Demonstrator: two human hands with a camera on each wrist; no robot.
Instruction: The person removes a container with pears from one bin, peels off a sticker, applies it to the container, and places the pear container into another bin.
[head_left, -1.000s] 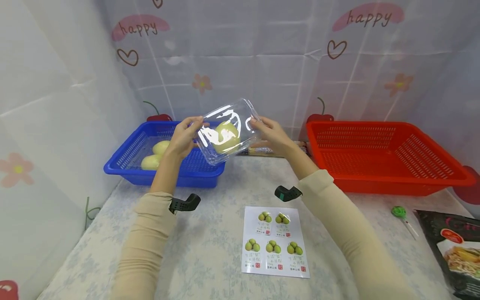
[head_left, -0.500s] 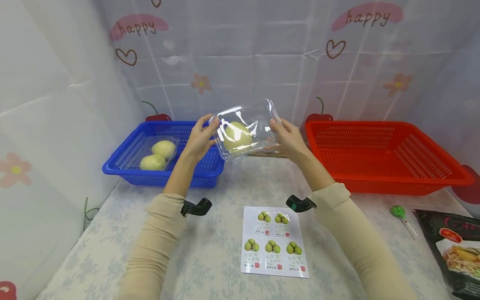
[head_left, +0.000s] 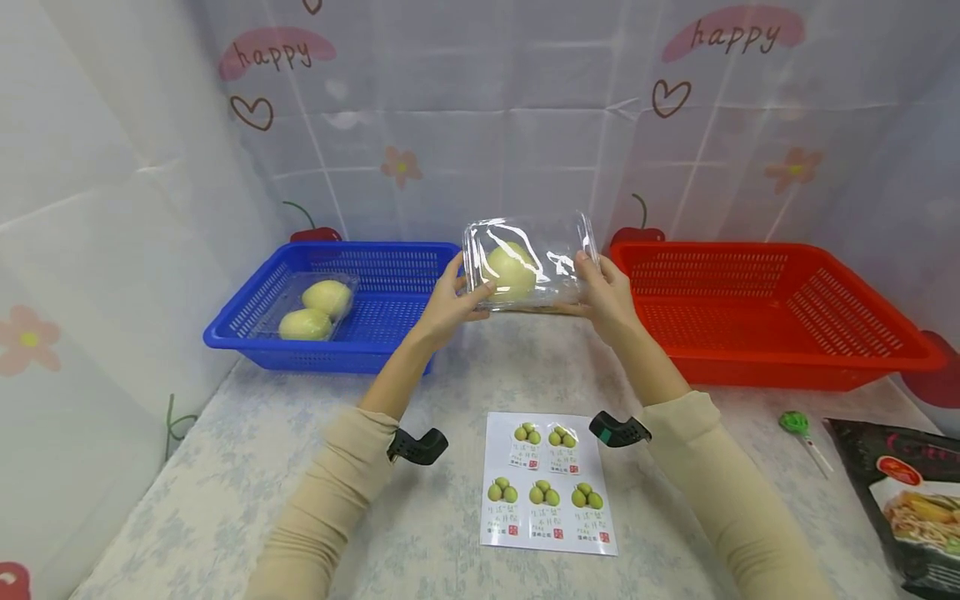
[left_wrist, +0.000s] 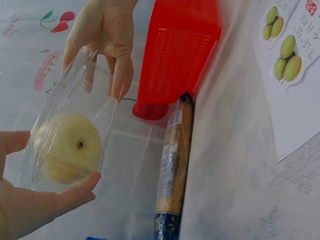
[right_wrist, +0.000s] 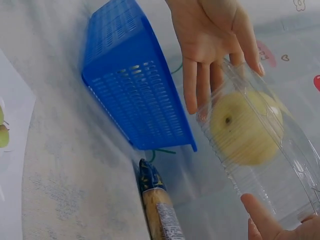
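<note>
Clear clamshell box (head_left: 531,261) with one pear (head_left: 511,270), held aloft between left hand (head_left: 452,302) and right hand (head_left: 605,293), fingers clasping its ends; blue basket (head_left: 375,342) leftward keeps another boxed pair, red basket (head_left: 787,367) rightward awaits filling; sticker sheet (head_left: 547,483) below, seemingly unused.

head: looks forward and down over the bench (head_left: 420,533) from mid-distance | left wrist: close, faces rightward to red basket (left_wrist: 180,55) | right wrist: close, faces leftward to blue basket (right_wrist: 135,95) | all share the clear box (head_left: 528,262)
</note>
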